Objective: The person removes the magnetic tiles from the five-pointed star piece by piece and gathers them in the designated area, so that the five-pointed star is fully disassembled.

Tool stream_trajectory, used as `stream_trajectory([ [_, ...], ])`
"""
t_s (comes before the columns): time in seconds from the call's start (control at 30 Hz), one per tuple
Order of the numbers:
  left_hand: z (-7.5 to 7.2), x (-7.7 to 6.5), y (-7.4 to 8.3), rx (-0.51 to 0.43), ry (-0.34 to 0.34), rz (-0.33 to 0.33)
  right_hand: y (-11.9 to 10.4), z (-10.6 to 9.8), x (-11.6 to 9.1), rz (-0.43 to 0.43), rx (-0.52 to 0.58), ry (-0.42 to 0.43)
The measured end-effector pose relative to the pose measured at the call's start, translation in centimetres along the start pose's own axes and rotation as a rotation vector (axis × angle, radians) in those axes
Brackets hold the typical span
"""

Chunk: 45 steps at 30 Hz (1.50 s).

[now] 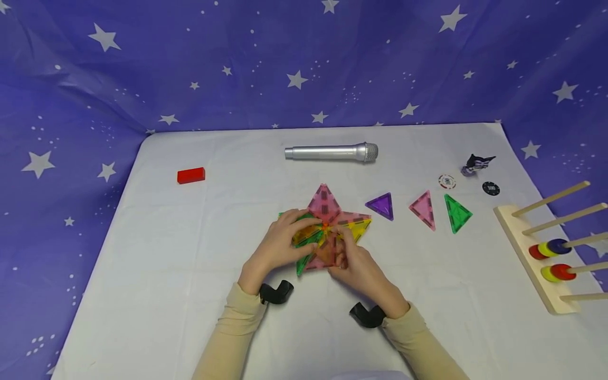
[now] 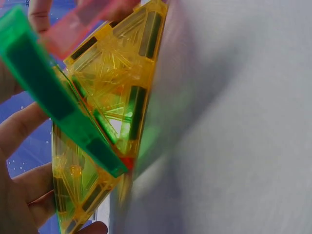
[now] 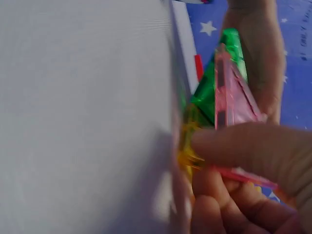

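A star-shaped build of see-through magnetic tiles (image 1: 324, 203) in pink, green, yellow and orange is at the middle of the white table. My left hand (image 1: 280, 237) holds its left side, fingers over the upper part and thumb lower down. From the lower right, my right hand (image 1: 358, 266) pinches the build between thumb and fingers. Close up in the left wrist view, yellow tiles (image 2: 112, 73) stand beside the white surface, with a green tile (image 2: 58, 107) jutting out. In the right wrist view, the thumb lies across yellow, and a pink tile (image 3: 241, 102) rises behind it.
Right of the star lie loose purple (image 1: 381, 206), pink (image 1: 424, 210) and green (image 1: 457, 214) triangle tiles. Beyond it is a silver microphone (image 1: 328, 153). A red block (image 1: 191, 175) sits far left; two poker chips (image 1: 491, 188), a small figure (image 1: 475, 164) and a wooden peg stand (image 1: 527, 258) are right.
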<state>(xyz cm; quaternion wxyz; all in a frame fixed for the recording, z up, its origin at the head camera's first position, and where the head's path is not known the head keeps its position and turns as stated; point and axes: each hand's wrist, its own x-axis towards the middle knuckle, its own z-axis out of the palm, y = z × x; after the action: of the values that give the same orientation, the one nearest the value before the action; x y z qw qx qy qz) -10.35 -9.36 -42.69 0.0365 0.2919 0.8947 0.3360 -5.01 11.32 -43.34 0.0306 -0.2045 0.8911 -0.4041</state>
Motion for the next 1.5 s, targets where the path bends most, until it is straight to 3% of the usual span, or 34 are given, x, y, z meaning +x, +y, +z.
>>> stream_trajectory([
  [0.2,0.0,0.1,0.0,-0.001,-0.018,0.003,0.2,-1.9,-1.0,0.083,0.323,-0.08],
  [0.37,-0.1,0.0,0.1,-0.015,-0.039,-0.01,0.7,-4.8,-2.6,0.15,0.507,-0.01],
  [0.5,-0.1,-0.1,0.0,-0.032,-0.052,-0.019,3.2,-6.9,-4.9,0.216,0.596,0.148],
  [0.67,-0.1,-0.2,-0.2,-0.051,-0.055,-0.01,6.8,-9.5,-8.6,0.338,0.706,0.457],
  [0.77,-0.1,-0.2,-0.2,-0.057,-0.052,-0.011,8.0,-11.2,-10.7,0.485,0.756,0.605],
  [0.9,-0.1,-0.2,-0.1,-0.063,-0.038,-0.002,8.6,-13.0,-12.5,0.76,0.737,0.727],
  [1.03,0.0,-0.2,-0.1,-0.067,-0.029,0.009,9.4,-13.7,-13.4,0.971,0.71,0.769],
  [1.13,-0.1,-0.2,-0.1,-0.066,-0.025,0.008,9.8,-13.7,-13.4,1.052,0.656,0.76],
  [1.27,-0.1,-0.3,-0.2,-0.066,-0.027,0.006,10.1,-13.5,-13.3,1.133,0.5,0.723],
  [1.5,0.1,-0.1,-0.4,-0.067,-0.032,0.017,10.1,-13.6,-13.4,1.193,0.24,0.57],
])
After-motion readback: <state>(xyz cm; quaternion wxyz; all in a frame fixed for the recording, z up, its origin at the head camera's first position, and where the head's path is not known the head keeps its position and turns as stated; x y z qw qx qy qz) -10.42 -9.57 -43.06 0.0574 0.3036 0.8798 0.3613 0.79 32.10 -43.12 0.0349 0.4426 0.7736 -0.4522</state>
